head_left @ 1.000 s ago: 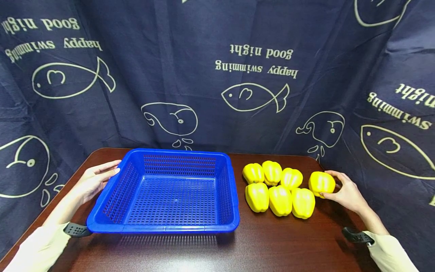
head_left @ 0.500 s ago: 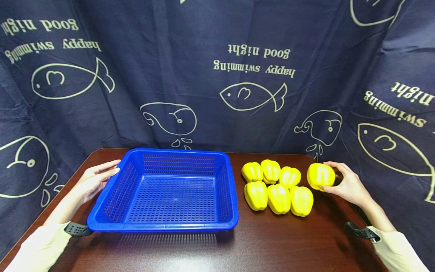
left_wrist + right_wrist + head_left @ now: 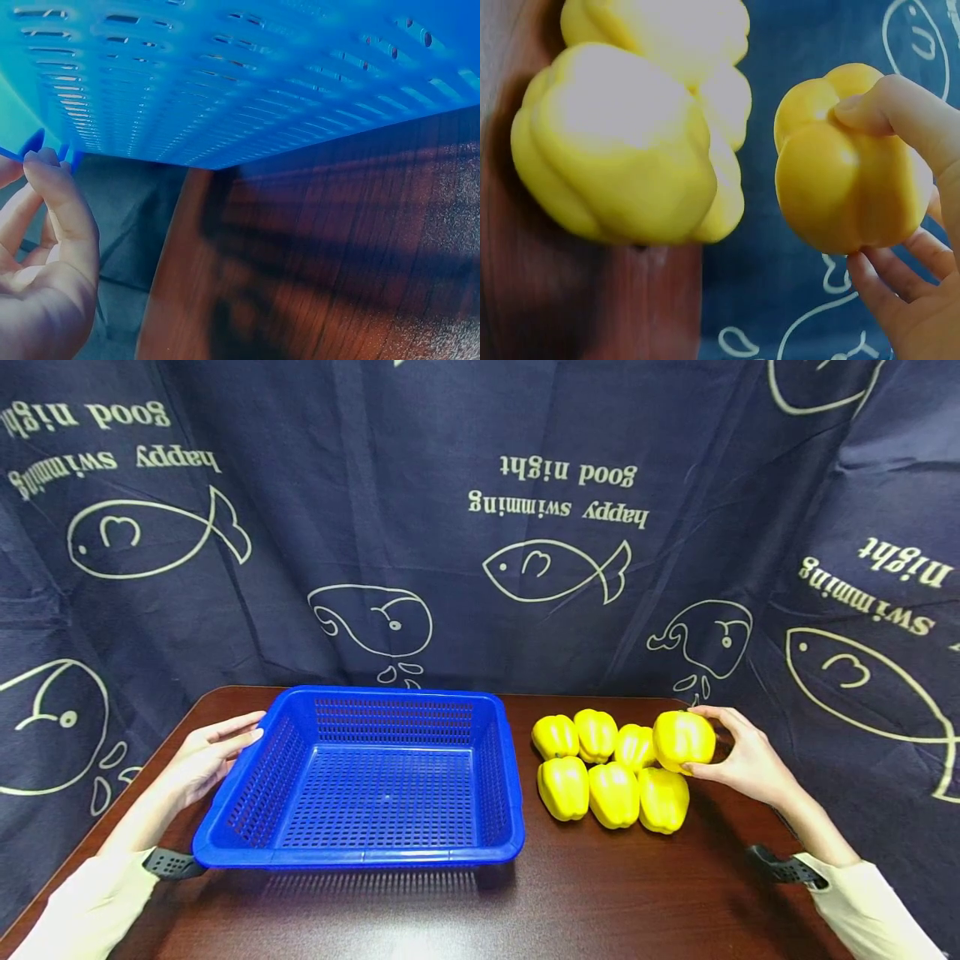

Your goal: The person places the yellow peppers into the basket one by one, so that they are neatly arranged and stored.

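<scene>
I have the right hand [image 3: 746, 767] grasping one pepper [image 3: 681, 741], thumb on its near side and a finger round its far side, so the grip comes in from the right. In the right wrist view cloth [image 3: 795, 300] shows in the gap between this pepper and the others, so I take it to be held up off the table [image 3: 600, 893]. Seen from above it looks nearly round, and I can't fix which way its long axis points.

Just to the left of the grip lie six loose peppers in two rows of three, a near row [image 3: 614, 796] and a far row [image 3: 596, 735]. From the head the held one overlaps the right end of both rows.

Farther left, past a strip of bare wood, stands the basket [image 3: 360, 858]; its longer side looks to run left to right, and its right wall faces the peppers. At its far side from them, the left hand [image 3: 201, 762] pinches the left rim, well apart from every pepper.

The relation I would steer by: the basket is left of the held pepper, with the loose ones between. A level line leftward from the right hand, much the nearer of the two, crosses those first, then the right rim. Height over both is what I judge matters.
</scene>
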A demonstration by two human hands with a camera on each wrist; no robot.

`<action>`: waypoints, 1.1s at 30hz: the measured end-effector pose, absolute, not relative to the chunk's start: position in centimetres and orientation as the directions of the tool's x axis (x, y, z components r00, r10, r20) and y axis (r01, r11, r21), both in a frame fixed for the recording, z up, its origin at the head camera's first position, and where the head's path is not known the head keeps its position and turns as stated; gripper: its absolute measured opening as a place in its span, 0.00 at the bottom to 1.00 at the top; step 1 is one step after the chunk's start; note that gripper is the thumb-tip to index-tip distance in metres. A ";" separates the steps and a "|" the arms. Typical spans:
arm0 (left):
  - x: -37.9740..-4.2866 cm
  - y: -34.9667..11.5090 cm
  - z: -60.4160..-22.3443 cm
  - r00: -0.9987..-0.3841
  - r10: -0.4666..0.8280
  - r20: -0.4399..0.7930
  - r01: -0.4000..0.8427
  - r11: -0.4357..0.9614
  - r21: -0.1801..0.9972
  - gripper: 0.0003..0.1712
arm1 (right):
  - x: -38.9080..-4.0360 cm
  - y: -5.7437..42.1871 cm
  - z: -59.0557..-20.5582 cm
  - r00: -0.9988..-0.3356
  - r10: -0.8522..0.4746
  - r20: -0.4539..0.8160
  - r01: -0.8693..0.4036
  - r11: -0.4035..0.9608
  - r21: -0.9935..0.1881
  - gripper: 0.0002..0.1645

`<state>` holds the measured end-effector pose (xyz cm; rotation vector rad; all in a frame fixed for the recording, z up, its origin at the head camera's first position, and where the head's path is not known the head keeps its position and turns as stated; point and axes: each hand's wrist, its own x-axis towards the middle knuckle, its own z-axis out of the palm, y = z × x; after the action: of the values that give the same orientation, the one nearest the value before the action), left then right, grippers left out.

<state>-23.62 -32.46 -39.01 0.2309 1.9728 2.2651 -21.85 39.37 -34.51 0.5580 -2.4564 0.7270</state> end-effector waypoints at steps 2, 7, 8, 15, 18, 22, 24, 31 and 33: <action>-23.6 -32.5 -39.0 -0.981 0.192 0.029 0.004 -0.128 0.992 0.17 | -21.8 38.7 -34.4 -0.777 -0.260 0.574 -0.527 0.767 -0.366 0.49; -23.6 -32.6 -39.1 -0.983 0.182 0.023 0.001 -0.119 0.993 0.17 | -21.7 36.9 -34.6 -0.757 -0.309 0.576 -0.557 0.767 -0.320 0.49; -23.6 -32.6 -39.1 -0.983 0.181 0.022 0.001 -0.116 0.993 0.16 | -21.6 36.5 -34.6 -0.755 -0.314 0.576 -0.559 0.767 -0.315 0.49; -23.6 -32.6 -39.0 -0.986 0.168 0.023 0.007 -0.094 0.996 0.16 | -21.2 33.9 -35.1 -0.755 -0.338 0.563 -0.582 0.740 -0.336 0.49; -23.6 -32.6 -39.2 -0.984 0.174 0.028 0.008 -0.116 0.993 0.17 | -21.2 32.6 -35.2 -0.758 -0.347 0.553 -0.595 0.714 -0.368 0.49; -23.6 -32.7 -39.5 -0.985 0.170 0.027 0.009 -0.107 0.994 0.17 | -21.2 30.9 -35.4 -0.761 -0.361 0.538 -0.611 0.677 -0.410 0.48; -23.7 -32.7 -39.7 -0.986 0.166 0.028 0.013 -0.094 0.996 0.17 | -21.2 30.1 -35.5 -0.758 -0.364 0.541 -0.617 0.669 -0.415 0.48; -23.8 -32.8 -40.0 -0.983 0.174 0.055 0.036 -0.114 0.993 0.17 | -20.9 26.9 -35.0 -0.757 -0.349 0.553 -0.620 0.651 -0.438 0.48; -23.8 -32.8 -40.0 -0.983 0.175 0.057 0.037 -0.118 0.992 0.17 | -20.8 26.1 -34.8 -0.760 -0.348 0.549 -0.623 0.632 -0.462 0.48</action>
<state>-23.84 -32.79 -40.00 0.2442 2.0221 2.2685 -20.79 26.08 -34.83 0.7678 -2.4442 0.9137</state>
